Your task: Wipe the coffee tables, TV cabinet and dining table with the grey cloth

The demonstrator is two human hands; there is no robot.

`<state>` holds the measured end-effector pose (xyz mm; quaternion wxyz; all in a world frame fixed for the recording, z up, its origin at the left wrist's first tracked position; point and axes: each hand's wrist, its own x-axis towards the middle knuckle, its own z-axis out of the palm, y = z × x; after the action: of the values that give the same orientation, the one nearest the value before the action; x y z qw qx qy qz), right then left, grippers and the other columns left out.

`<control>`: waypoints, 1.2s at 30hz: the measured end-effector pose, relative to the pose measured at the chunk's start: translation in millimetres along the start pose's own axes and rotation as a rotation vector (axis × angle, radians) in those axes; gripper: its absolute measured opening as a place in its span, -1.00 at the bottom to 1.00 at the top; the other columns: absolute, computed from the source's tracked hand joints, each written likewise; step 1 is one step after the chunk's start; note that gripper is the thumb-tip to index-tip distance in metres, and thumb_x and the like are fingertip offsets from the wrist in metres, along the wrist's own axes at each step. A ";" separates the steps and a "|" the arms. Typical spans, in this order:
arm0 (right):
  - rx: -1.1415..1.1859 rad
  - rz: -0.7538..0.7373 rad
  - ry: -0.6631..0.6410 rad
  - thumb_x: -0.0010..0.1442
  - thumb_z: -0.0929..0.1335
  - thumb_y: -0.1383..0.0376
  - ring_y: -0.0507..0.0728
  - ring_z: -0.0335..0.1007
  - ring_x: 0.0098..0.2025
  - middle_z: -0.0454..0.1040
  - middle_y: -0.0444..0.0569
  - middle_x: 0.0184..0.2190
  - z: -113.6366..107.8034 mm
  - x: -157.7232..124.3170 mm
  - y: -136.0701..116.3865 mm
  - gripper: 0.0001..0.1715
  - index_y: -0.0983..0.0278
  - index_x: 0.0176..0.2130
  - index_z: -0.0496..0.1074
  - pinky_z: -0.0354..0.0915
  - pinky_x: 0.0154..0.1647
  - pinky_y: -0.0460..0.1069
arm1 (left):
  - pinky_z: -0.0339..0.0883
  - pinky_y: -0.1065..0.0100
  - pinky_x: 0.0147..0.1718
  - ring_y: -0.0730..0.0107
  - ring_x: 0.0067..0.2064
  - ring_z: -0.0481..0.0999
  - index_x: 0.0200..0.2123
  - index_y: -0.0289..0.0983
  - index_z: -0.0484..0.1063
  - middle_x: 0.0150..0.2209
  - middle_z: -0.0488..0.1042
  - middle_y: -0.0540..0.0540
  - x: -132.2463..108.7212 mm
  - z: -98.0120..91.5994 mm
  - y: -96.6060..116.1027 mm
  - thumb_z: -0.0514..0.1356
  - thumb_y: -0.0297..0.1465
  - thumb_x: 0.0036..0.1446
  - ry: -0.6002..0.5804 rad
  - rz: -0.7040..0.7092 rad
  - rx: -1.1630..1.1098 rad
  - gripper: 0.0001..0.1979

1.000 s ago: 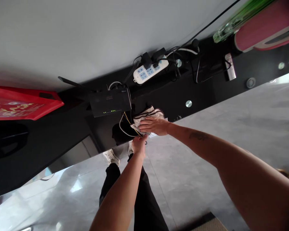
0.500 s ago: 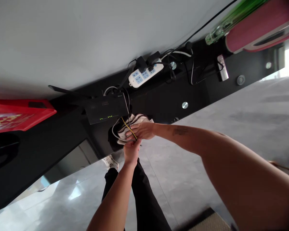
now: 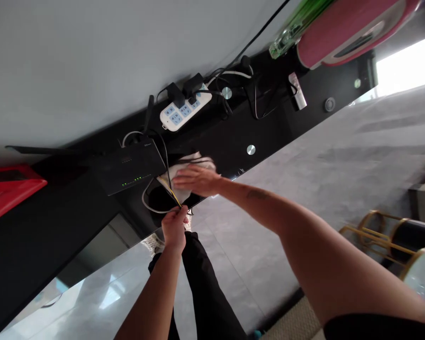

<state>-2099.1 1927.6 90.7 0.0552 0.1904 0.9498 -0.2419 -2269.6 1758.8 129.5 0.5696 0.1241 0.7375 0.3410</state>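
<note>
My left hand is closed around several thin cables, among them a yellow cable and a grey cable, and lifts them near the shelf's front edge. My right hand lies flat with stretched fingers on a pale cloth with dark stripes, pressed against the glossy black shelf. Part of the cloth is hidden under that hand. Left of the cloth sits a black router with green lights, close to the cables.
A white power strip with black plugs lies by the wall. Farther right are a remote, a green glass vase and a pink appliance. At the left stands a red bag. A gold-framed stand is on the floor.
The view has shifted right. My right hand has slid rightward with the cloth, away from my left hand. My left hand still grips the cables, now pulled farther from the cloth.
</note>
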 end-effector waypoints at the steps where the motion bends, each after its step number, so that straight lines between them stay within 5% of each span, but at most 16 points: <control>1: 0.013 0.153 0.050 0.41 0.25 0.31 0.22 -0.17 0.65 0.12 -0.20 0.58 -5.0 -18.1 20.0 -0.18 0.05 0.56 0.16 -0.25 0.65 0.30 | 0.20 0.37 -0.40 0.45 -0.47 0.28 -0.59 -0.21 0.34 -0.59 0.30 0.06 3.6 2.4 2.9 0.42 -0.04 0.02 -0.001 -0.010 -0.030 -0.54; 5: 0.014 0.780 0.302 0.43 0.26 0.20 0.38 -0.23 0.64 -0.02 -0.02 0.63 -23.4 -48.4 78.3 -0.14 0.21 0.60 0.05 -0.19 0.59 0.41 | 0.17 0.36 -0.43 0.44 -0.50 0.26 -0.66 -0.18 0.27 -0.64 0.27 0.06 19.0 5.4 12.8 0.41 -0.06 0.00 -0.003 -0.035 0.025 -0.52; 9: 0.027 1.200 0.442 0.48 0.18 0.16 0.45 -0.24 0.61 -0.08 0.07 0.64 -19.8 -19.6 47.0 -0.15 0.29 0.62 -0.03 -0.13 0.54 0.45 | 0.11 0.32 -0.48 0.41 -0.57 0.24 -0.65 -0.16 0.28 -0.68 0.25 0.05 29.8 -8.1 11.3 0.32 0.03 0.10 -0.066 -0.073 0.274 -0.49; 13: 0.129 0.971 0.313 0.49 0.24 0.09 0.46 -0.10 0.56 -0.01 0.04 0.62 -1.9 15.4 -37.8 -0.17 0.20 0.60 0.05 0.00 0.50 0.38 | 0.19 0.30 -0.46 0.31 -0.54 0.40 -0.56 -0.16 0.42 -0.57 0.45 -0.04 34.1 -29.2 3.3 0.21 0.14 0.21 -0.132 -0.057 0.631 -0.46; 16: 0.163 0.763 0.263 0.50 0.26 0.11 0.42 -0.05 0.54 0.05 0.00 0.61 4.9 26.9 -66.3 -0.23 0.16 0.57 0.14 -0.02 0.51 0.33 | 0.22 0.27 -0.46 0.21 -0.52 0.49 -0.54 -0.17 0.46 -0.55 0.53 -0.12 30.4 -44.1 9.7 0.10 0.26 0.25 -0.343 -0.089 0.831 -0.35; 19: 0.149 0.640 0.304 0.51 0.27 0.14 0.40 -0.12 0.58 0.07 -0.01 0.60 0.8 29.0 -44.7 -0.28 0.16 0.55 0.19 -0.20 0.58 0.38 | 0.23 0.27 -0.44 0.21 -0.51 0.51 -0.51 -0.18 0.49 -0.53 0.55 -0.12 18.9 -53.0 31.5 0.14 0.25 0.25 -0.481 -0.056 0.914 -0.36; 23: 0.134 0.540 0.377 0.49 0.29 0.14 0.40 -0.21 0.61 0.05 -0.03 0.61 -17.2 34.1 18.5 -0.27 0.15 0.54 0.19 -0.33 0.61 0.43 | 0.34 0.31 -0.34 0.23 -0.38 0.59 -0.32 -0.17 0.57 -0.38 0.62 -0.06 -1.9 -46.6 54.0 0.24 0.00 0.23 -0.428 0.031 0.828 -0.64; 26: 0.138 0.554 0.402 0.50 0.29 0.16 0.43 -0.21 0.61 0.06 -0.01 0.60 -29.1 45.1 48.9 -0.28 0.14 0.54 0.18 -0.32 0.60 0.46 | 0.44 0.26 -0.29 0.17 -0.32 0.62 -0.20 -0.20 0.58 -0.30 0.65 -0.11 -14.8 -32.6 45.6 0.25 -0.02 0.17 -0.375 0.024 0.780 -0.62; 30: 0.119 0.538 0.421 0.50 0.28 0.18 0.44 -0.19 0.61 0.06 0.02 0.60 -32.2 52.0 51.0 -0.28 0.19 0.54 0.19 -0.31 0.60 0.45 | 0.54 0.14 -0.12 0.06 -0.16 0.67 0.02 -0.27 0.56 -0.13 0.67 -0.21 -17.5 -14.5 29.5 0.29 -0.01 0.09 -0.268 0.013 0.739 -0.44; 33: 0.108 0.481 0.404 0.50 0.26 0.19 0.40 -0.23 0.62 0.02 0.00 0.62 -30.6 27.2 60.3 -0.27 0.21 0.55 0.16 -0.30 0.61 0.41 | 0.55 0.11 -0.06 0.03 -0.12 0.69 0.09 -0.27 0.52 -0.13 0.67 -0.19 -10.1 -5.1 39.5 0.28 -0.01 0.08 -0.170 0.006 0.756 -0.39; 36: 0.148 0.565 0.433 0.49 0.28 0.19 0.43 -0.27 0.63 0.00 0.02 0.62 -33.0 -35.9 100.3 -0.23 0.22 0.56 0.14 -0.30 0.61 0.42 | 0.55 0.11 -0.01 0.04 -0.12 0.69 0.11 -0.22 0.52 -0.15 0.67 -0.12 -15.4 -4.8 50.1 0.28 0.03 0.11 -0.140 0.046 0.804 -0.39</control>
<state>-2027.5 2012.8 82.6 -0.0967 0.4957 0.8293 -0.2393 -2279.4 1785.1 174.0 0.5166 0.3764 0.7685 0.0290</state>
